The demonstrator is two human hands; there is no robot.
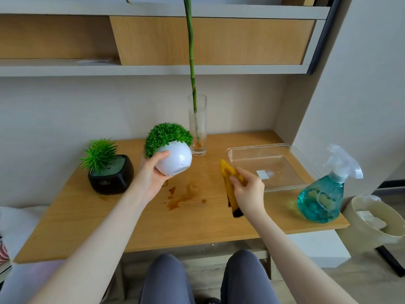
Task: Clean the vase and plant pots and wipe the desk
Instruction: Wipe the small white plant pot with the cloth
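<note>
The left hand (153, 174) gripped the white pot (175, 160), tilted above the desk (87, 227) near its back edge. The right hand (246, 189) pinched a yellow cloth (229, 178), its lower end dark, perhaps wet. Brown stains (182, 197) lay mid-desk, with the black pot (111, 175) toward the left edge and the vase (198, 126) at the back edge.

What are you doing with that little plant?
A person is cleaning at a wooden desk. The left hand holds the white pot tilted and lifted off the desk, and the right hand grips a yellow cloth beside it. Brown spills still lie on the desk. The black pot, glass vase, clear tray and spray bottle stand around.
</note>
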